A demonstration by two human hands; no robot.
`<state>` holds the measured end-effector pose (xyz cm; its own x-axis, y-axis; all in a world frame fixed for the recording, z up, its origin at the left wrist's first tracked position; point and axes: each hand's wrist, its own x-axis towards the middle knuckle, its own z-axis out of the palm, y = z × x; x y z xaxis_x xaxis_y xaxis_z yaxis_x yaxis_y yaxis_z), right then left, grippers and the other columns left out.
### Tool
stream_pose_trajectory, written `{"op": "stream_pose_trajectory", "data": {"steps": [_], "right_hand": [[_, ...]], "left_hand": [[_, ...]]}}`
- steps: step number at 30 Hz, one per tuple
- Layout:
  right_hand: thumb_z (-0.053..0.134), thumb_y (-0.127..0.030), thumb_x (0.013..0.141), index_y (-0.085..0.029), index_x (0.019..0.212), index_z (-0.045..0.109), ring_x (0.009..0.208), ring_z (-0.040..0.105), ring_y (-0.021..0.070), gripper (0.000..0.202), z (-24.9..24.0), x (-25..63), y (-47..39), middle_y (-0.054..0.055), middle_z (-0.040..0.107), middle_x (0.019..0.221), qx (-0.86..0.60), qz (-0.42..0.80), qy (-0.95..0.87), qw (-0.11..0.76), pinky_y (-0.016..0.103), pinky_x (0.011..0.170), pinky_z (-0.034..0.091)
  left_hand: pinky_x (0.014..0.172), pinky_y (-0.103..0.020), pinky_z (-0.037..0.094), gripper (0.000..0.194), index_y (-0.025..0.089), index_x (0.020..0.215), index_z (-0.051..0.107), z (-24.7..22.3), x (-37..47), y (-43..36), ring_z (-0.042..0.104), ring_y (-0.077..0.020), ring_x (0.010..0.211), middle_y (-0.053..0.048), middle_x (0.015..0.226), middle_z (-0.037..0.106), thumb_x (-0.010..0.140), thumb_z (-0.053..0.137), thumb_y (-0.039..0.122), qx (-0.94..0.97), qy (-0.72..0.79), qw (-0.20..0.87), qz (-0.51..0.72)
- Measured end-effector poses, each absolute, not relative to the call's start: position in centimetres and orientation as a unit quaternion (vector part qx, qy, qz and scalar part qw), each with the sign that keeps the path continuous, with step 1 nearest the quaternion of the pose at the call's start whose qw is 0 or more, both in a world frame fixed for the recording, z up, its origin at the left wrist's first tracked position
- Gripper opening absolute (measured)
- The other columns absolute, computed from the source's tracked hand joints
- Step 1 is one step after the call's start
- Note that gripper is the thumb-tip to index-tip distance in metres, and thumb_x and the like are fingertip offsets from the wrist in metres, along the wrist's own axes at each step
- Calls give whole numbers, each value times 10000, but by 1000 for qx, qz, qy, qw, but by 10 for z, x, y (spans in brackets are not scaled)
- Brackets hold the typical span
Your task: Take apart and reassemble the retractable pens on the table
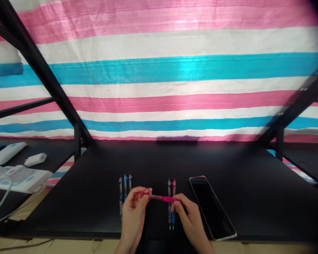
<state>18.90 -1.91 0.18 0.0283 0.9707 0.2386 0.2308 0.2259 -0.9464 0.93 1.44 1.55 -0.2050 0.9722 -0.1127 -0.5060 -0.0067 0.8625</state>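
Observation:
A pink-red pen [159,198] is held level above the desk between my two hands. My left hand [134,208] pinches its left end, and the fingertips of my right hand [187,213] close on its pink grip end. Several pens [125,185], black, blue and clear-looking, lie side by side by my left hand, partly hidden behind it. Under the held pen and beside my right hand lie a dark clear pen [169,211] and another pen with a red upper part [174,185] and a blue lower part.
A smartphone [213,208] with a dark screen lies right of my right hand on the black desk [90,197]. Black frame bars [45,67] rise at both sides, before a striped sheet [175,70]. A power strip [34,180] with cables and a white adapter [35,159] sit far left.

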Motion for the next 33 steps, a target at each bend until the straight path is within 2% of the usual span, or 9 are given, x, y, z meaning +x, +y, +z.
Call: {"op": "stream_pose_trajectory", "data": {"steps": [5,9,11,16,22,24,26,28,33], "right_hand": [[398,-403,1063,-196,663,558,576,551,140,477,-3,189,-21,-5,568,624,-529,362,-558,527,235,569,398],[427,-403,1052,-198,635,552,564,552,138,481,-4,190,-21,-7,571,611,-533,353,-554,533,232,567,404],[456,-375,1041,-196,656,597,577,572,141,447,-3,191,-21,-2,599,629,-527,346,-563,535,230,577,420],[586,-251,963,-228,903,768,618,645,162,193,-6,192,-22,-1,680,675,-518,292,-577,560,233,622,487],[674,-247,903,-250,1068,765,685,681,182,187,-8,191,-22,25,755,828,-510,283,-572,577,242,621,510],[625,-309,944,-217,965,745,644,646,172,153,-6,192,-21,24,724,772,-512,320,-561,566,244,597,485],[552,-346,988,-200,738,672,583,590,153,314,-4,193,-20,6,646,649,-522,348,-551,551,242,568,443],[548,-355,991,-199,628,585,550,540,139,397,-4,193,-19,-10,577,594,-533,357,-543,542,240,548,407],[589,-373,966,-193,907,667,679,579,165,205,-2,193,-19,17,644,789,-523,378,-535,545,248,620,430]], "left_hand": [[842,-239,560,565,246,1155,720,15,11,8,750,-166,867,-20,855,787,633,935,283,326,419,579,618],[807,-232,576,386,195,871,761,15,20,6,763,-177,820,-37,793,795,561,964,305,246,432,606,621],[789,-245,591,394,180,782,753,17,24,7,770,-194,803,-43,769,796,486,987,296,198,436,612,629],[677,-228,603,425,152,721,757,22,25,8,768,-202,714,-60,707,788,396,1002,275,159,458,605,631],[693,-217,607,440,158,732,762,22,19,9,766,-187,707,-57,713,791,394,1005,302,160,448,591,651],[688,-212,609,446,160,731,762,19,20,9,766,-184,701,-50,709,789,389,1007,311,154,446,588,657],[682,-207,609,449,161,730,763,16,21,9,765,-181,695,-46,702,785,388,1008,319,154,445,585,660],[690,-206,611,440,163,730,763,14,22,9,765,-179,699,-42,702,783,401,1006,325,159,444,580,665],[723,-217,617,416,168,719,765,15,21,8,768,-182,724,-35,720,781,421,1002,334,171,442,564,677]]}}
